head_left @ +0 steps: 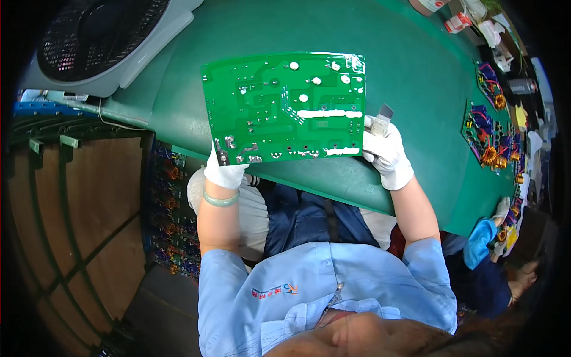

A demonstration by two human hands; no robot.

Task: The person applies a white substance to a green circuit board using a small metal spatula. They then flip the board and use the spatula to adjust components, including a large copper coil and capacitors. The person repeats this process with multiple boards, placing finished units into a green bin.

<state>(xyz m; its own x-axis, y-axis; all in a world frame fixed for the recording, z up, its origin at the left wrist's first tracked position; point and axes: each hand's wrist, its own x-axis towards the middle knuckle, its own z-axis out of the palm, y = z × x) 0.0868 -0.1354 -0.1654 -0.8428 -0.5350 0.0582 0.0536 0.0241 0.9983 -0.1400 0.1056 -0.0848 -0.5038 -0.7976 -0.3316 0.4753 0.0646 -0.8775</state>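
Observation:
A large green circuit board (256, 110) is held up, solder side facing me, with silvery solder spots and bands of white material across its right part. My left hand (226, 172), in a white glove, grips the board's lower left corner; most of its fingers are hidden behind it. At the right edge, my right hand (389, 154), also gloved, is closed around a flat metal blade (386, 110) whose lower part looks wrapped in pale tape. The blade points up, apart from the board. The right fingers also meet the board's edge.
Under the board lies a green-topped table (285, 30). A grey fan (95, 41) stands at the far left. Populated circuit boards (491, 140) sit along the right side, near another person's blue sleeve (480, 241). A rack (172, 208) with more boards is at my left.

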